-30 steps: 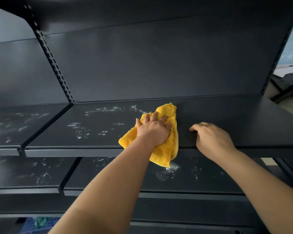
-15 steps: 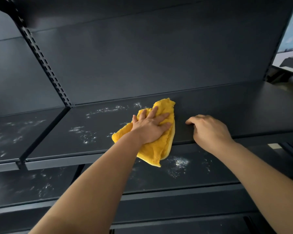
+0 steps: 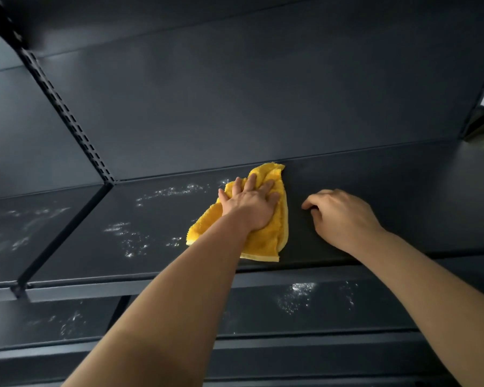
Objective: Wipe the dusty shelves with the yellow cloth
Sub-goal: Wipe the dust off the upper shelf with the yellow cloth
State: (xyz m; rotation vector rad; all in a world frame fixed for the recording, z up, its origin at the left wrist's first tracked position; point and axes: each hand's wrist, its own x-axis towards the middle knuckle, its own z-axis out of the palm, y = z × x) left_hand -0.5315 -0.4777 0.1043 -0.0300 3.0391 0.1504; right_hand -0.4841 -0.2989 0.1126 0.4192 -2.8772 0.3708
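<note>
The yellow cloth [image 3: 266,241] lies crumpled on the dark upper shelf [image 3: 403,174], reaching from near the back wall to the front edge. My left hand [image 3: 249,203] presses flat on the cloth with its fingers spread and straight. To the right of the cloth, my right hand [image 3: 340,215] rests on the bare shelf with loosely curled fingers, holding nothing. White dust streaks [image 3: 129,236] cover the shelf left of the cloth. The shelf to the right of the cloth looks dust-free.
A lower shelf [image 3: 375,311] below carries white dust patches [image 3: 296,296]. The neighbouring left shelf [image 3: 53,202] is dusty too. A perforated upright post [image 3: 67,113] separates the two bays. The dark back panel [image 3: 263,93] rises behind the shelf.
My left hand has slid the cloth away from the front edge toward the back wall, its fingers now flatter. My right hand stays beside it. The camera view has tilted upward.
</note>
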